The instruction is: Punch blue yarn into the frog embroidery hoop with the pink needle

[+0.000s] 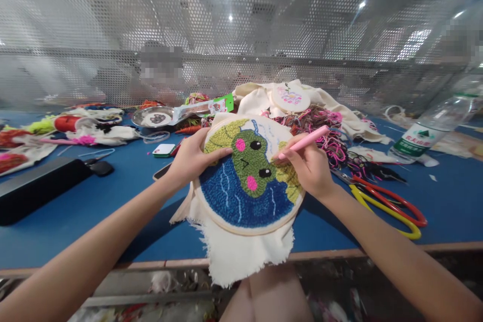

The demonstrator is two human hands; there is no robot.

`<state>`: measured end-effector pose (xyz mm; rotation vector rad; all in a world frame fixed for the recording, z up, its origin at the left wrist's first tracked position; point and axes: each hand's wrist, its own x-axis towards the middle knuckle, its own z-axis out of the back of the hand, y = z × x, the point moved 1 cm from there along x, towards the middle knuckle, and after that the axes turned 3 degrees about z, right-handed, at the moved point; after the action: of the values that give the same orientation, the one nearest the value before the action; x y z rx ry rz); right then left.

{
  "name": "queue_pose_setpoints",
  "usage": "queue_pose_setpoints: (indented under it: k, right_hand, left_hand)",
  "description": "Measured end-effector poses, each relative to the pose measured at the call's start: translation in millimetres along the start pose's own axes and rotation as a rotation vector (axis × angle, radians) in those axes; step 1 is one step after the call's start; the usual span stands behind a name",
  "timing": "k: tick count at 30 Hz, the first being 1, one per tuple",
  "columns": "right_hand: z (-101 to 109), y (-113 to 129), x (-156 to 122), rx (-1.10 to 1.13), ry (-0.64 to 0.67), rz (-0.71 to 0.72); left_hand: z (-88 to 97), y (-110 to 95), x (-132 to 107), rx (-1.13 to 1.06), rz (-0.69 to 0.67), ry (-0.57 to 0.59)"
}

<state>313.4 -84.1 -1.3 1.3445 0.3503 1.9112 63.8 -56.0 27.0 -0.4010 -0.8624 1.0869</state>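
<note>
A round embroidery hoop (245,214) leans up at the table's front edge, its white cloth hanging frayed below. Looped yarn on it forms a green face with black eyes and pink cheeks, among blue and yellow-green areas. My left hand (194,156) grips the hoop's left rim, thumb lying on the yarn. In my right hand (311,163) is a pink punch needle pen (307,142), slanted with its lower end at the white cloth by the green face. The tip itself is hard to make out.
Red and yellow scissors (385,204) lie at the right, near a plastic bottle (424,136). Tangled yarn (332,133) and a small embroidered hoop (290,96) are behind. A metal dish (153,116) and a black case (41,186) are on the left; a perforated metal screen (245,25) stands behind.
</note>
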Motion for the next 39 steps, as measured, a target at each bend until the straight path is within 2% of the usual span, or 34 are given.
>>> queue_pose_setpoints:
  k: [12, 21, 23, 26, 28, 30, 34, 39]
  right_hand:
    - [1, -1, -2, -0.131, -0.008, 0.089]
    - [-20, 1, 3, -0.386, 0.212, 0.242]
    - [-21, -3, 4, -0.363, 0.196, 0.182]
    - [-15, -12, 6, -0.109, 0.134, -0.057]
    - [-10, -16, 6, 0.047, 0.120, -0.160]
    - [-6, -15, 6, 0.058, 0.116, -0.144]
    - [-5, -10, 3, -0.089, 0.070, -0.049]
    - [-4, -10, 1, -0.091, 0.039, -0.041]
  left_hand:
    - [-0.9, 0, 0, 0.033, 0.005, -0.006]
    - [-2.1, 3, 1, 0.005, -0.018, -0.011]
    - [-1.4, 3, 1, 0.031, -0.019, -0.015]
    - [-0.8, 4, 2, 0.073, -0.011, -0.013]
    - [-1.3, 5, 2, 0.094, -0.002, 0.001]
    - [-2.3, 7, 3, 0.108, 0.007, 0.007]
    - [-3.1, 7, 2, 0.105, 0.005, 0.001]
    - [-1.9, 4, 1, 0.091, -0.020, -0.013]
